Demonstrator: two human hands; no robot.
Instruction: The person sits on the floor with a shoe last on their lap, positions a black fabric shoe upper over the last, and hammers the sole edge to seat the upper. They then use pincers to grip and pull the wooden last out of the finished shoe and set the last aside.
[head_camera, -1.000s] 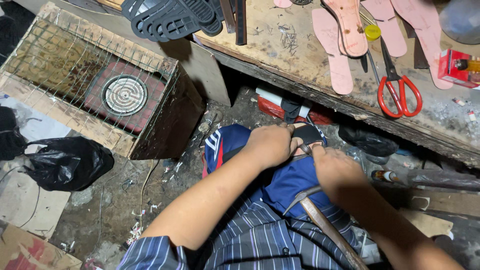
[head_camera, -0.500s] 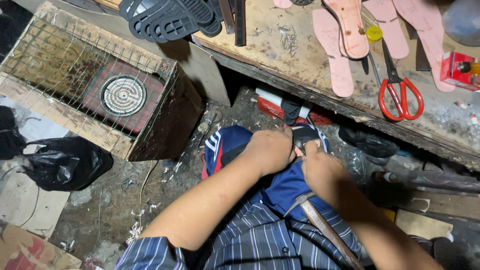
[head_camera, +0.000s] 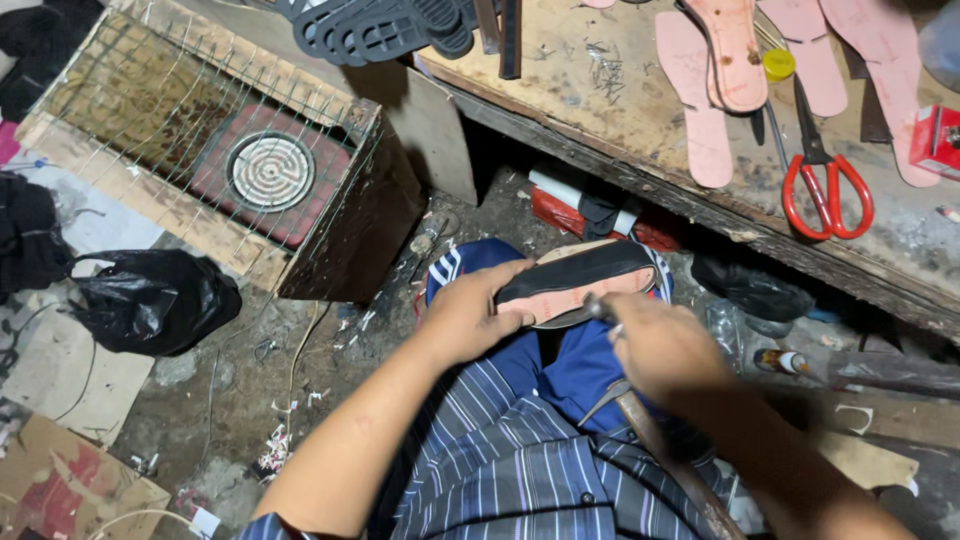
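Note:
My left hand (head_camera: 468, 312) grips the heel end of a shoe sole (head_camera: 580, 282), black on top with a pink and tan layer below, resting on my knees in blue trousers. My right hand (head_camera: 662, 345) is closed around a thin metal tool (head_camera: 598, 309) whose tip touches the sole's near edge. A strap or wooden handle (head_camera: 660, 450) runs down along my right forearm.
A worn wooden workbench (head_camera: 620, 130) carries pink insoles (head_camera: 700, 130), red-handled scissors (head_camera: 825, 185), a yellow cap and a red box (head_camera: 938, 140). Black soles (head_camera: 380, 25) lie at its left end. A wire-covered wooden crate with a round heater coil (head_camera: 270, 172) stands left, beside a black plastic bag (head_camera: 150, 300).
The sole has turned up into full view on my knees. My left hand shifted to its heel end, and my right hand drew back toward me with the tool.

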